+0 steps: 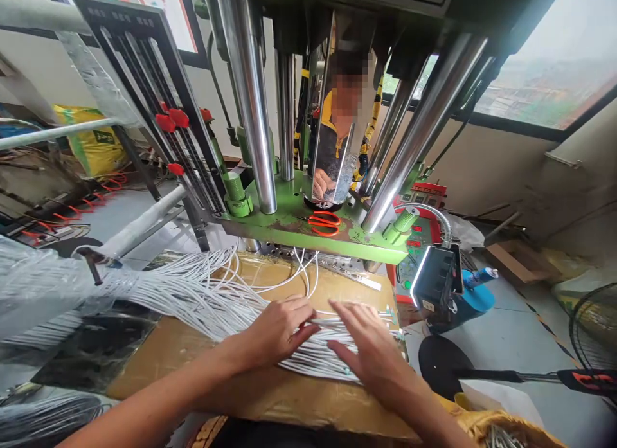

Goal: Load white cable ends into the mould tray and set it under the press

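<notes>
A thick bundle of thin white cables [183, 294] runs from the left across a cardboard-covered bench [270, 396] below a green press. My left hand [279, 329] rests on the cables with its fingers curled around a few strands near their ends. My right hand [373, 348] lies flat on the cable ends just to the right, fingers stretched out and spread. Several cable ends reach up towards a row of slots under the green press plate [289, 226].
Orange scissors [324, 223] lie on the green plate between chrome columns [250, 101]. A mirror-like panel at the press centre reflects a person. A red control box [421, 229] and a black lamp [434, 277] stand at the right. A fan [592, 332] sits on the floor.
</notes>
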`<state>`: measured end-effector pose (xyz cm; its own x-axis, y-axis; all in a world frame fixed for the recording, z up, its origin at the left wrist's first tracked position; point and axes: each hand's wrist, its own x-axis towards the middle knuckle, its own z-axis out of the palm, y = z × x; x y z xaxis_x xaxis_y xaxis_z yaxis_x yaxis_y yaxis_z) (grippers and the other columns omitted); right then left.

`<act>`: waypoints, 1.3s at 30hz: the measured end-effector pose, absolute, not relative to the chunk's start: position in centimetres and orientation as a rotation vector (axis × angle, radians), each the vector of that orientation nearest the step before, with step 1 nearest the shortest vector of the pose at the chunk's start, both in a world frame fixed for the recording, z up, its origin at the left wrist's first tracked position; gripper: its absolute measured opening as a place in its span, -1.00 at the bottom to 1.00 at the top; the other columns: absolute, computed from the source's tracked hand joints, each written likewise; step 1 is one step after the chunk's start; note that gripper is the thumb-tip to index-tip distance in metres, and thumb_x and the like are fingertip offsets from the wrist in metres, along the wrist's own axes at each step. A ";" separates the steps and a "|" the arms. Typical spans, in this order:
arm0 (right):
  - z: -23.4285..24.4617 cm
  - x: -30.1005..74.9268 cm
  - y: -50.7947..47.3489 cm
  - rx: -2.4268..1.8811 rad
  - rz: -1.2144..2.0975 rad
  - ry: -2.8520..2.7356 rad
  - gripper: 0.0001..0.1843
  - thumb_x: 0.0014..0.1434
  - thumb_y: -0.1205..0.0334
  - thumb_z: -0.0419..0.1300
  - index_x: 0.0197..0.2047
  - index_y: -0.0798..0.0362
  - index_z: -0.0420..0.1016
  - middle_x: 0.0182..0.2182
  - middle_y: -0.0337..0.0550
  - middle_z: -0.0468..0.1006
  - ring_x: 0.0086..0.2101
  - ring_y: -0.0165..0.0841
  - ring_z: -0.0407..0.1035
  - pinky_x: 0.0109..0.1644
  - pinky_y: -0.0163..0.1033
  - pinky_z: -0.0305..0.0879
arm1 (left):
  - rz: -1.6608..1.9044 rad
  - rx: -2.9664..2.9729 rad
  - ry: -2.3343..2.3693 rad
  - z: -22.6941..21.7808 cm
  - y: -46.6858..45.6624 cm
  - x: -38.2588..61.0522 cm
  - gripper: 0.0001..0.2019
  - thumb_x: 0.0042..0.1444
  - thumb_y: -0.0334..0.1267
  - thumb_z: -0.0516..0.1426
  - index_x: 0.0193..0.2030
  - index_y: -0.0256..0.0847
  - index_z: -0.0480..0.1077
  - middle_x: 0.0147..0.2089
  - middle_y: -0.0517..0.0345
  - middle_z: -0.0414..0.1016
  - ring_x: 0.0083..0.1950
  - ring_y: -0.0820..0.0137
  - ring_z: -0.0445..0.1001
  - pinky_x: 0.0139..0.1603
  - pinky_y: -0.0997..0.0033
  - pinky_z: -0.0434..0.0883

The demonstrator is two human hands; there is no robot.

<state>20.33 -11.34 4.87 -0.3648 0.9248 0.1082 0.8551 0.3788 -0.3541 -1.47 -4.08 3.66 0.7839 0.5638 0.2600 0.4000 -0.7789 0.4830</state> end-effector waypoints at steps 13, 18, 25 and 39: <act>4.4 19.7 -12.9 -1.453 0.769 -2.820 -0.82 0.24 0.15 0.14 -0.13 0.00 0.47 -0.28 -0.16 0.58 -0.32 -0.28 0.45 -0.34 -0.28 0.13 | 0.307 1.861 0.849 0.2 -11.9 -3.6 -0.73 0.28 -0.22 0.00 0.04 -0.08 0.44 -0.02 0.13 0.54 0.01 0.28 0.44 0.04 0.41 0.32; 4.7 20.9 -11.7 -1.518 1.160 -2.362 -0.80 0.26 0.29 0.09 -0.12 -0.05 0.51 -0.28 -0.26 0.58 -0.27 -0.39 0.42 -0.21 -0.36 0.21 | 0.150 1.330 0.836 -0.3 -10.4 -3.5 -0.61 0.24 0.06 0.01 -0.30 -0.25 0.41 -0.50 0.26 0.35 -0.56 0.51 0.27 -0.55 0.57 0.19; 4.3 21.2 -12.2 -1.590 1.088 -2.176 -0.59 0.22 0.14 0.16 0.14 -0.12 0.34 0.03 -0.16 0.48 0.02 -0.24 0.35 0.12 -0.15 0.24 | 0.244 1.103 0.698 -0.8 -9.3 -2.3 -0.59 0.15 0.09 0.11 -0.36 -0.30 0.40 -0.49 0.23 0.32 -0.56 0.55 0.21 -0.56 0.59 0.16; -1.0 26.6 -4.2 -1.967 0.282 -2.108 -0.47 0.28 0.42 -0.21 0.27 0.24 0.21 0.12 0.22 0.37 0.07 -0.04 0.26 0.14 0.20 0.17 | 0.585 0.909 0.914 -1.1 -6.9 -0.6 -0.63 -0.09 -0.03 0.33 -0.36 -0.32 0.39 -0.59 0.24 0.37 -0.67 0.59 0.19 -0.67 0.59 0.02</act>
<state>26.65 -4.21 -1.05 -0.0618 0.9970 0.0465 0.9499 0.0731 -0.3040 -0.64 -6.92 -1.07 0.5034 0.7587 -0.4135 -0.0575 0.5069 0.8601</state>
